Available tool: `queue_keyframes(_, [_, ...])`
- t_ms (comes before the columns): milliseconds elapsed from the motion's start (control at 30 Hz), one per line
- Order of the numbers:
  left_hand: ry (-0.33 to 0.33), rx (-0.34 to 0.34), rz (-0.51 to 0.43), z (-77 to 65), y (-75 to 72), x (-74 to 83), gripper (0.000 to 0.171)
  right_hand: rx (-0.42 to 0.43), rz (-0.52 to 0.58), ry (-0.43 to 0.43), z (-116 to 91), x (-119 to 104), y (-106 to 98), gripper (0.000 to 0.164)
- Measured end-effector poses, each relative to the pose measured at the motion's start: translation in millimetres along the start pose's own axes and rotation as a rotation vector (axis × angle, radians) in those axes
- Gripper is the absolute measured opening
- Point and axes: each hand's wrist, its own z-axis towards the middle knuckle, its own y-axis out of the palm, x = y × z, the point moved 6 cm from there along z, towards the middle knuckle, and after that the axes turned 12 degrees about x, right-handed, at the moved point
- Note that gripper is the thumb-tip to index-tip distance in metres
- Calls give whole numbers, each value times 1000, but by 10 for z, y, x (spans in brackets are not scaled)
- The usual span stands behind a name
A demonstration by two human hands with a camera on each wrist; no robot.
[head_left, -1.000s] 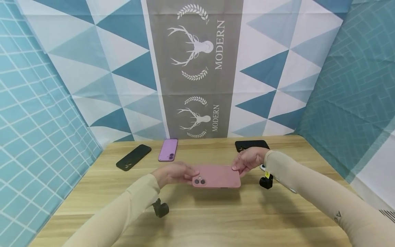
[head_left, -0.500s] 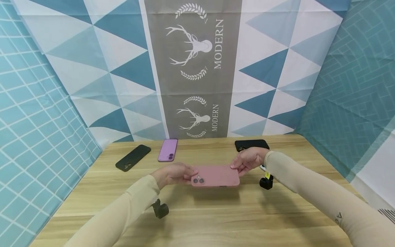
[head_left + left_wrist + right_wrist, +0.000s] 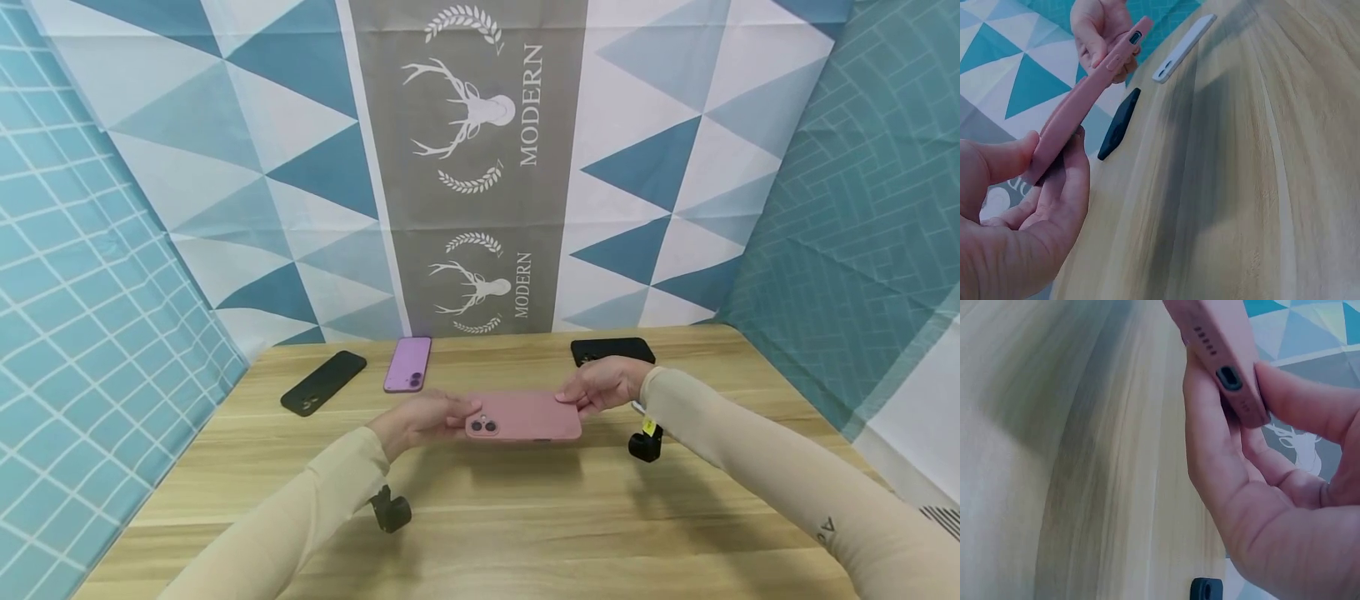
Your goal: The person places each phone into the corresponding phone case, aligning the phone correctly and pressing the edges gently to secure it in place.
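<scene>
Both hands hold a pink phone [image 3: 525, 415] above the wooden table, its back with two camera lenses turned up toward the head camera. My left hand [image 3: 423, 417] pinches the camera end, thumb on one face and fingers curled beneath, as the left wrist view shows. At the opposite end, my right hand [image 3: 606, 383] grips a corner between thumb and fingers. That end, with its dark port opening [image 3: 1229, 377] and row of small holes, faces the right wrist camera. The phone's shadow falls on the table below.
On the table [image 3: 487, 542], a black phone [image 3: 324, 383] and a purple phone [image 3: 408, 364] lie at the back left. Another black phone [image 3: 611, 350] lies behind my right hand. A white phone [image 3: 1185, 49] is mostly hidden by my right arm in the head view.
The pink phone has risen slightly and tilted a little in the hands. Both hands keep their grip at the same ends; the phones on the table have not moved.
</scene>
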Motion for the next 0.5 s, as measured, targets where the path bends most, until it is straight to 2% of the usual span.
queue_keyframes(100, [23, -15, 34, -16, 8, 30, 36, 20, 7, -14, 6, 6, -9, 22])
queue_keyframes(267, [20, -72, 129, -58, 11, 51, 16, 67, 62, -7, 23, 38, -9, 23])
queue_keyframes(500, [-77, -134, 64, -111, 24, 0, 11, 89, 82, -10, 23, 35, -8, 33])
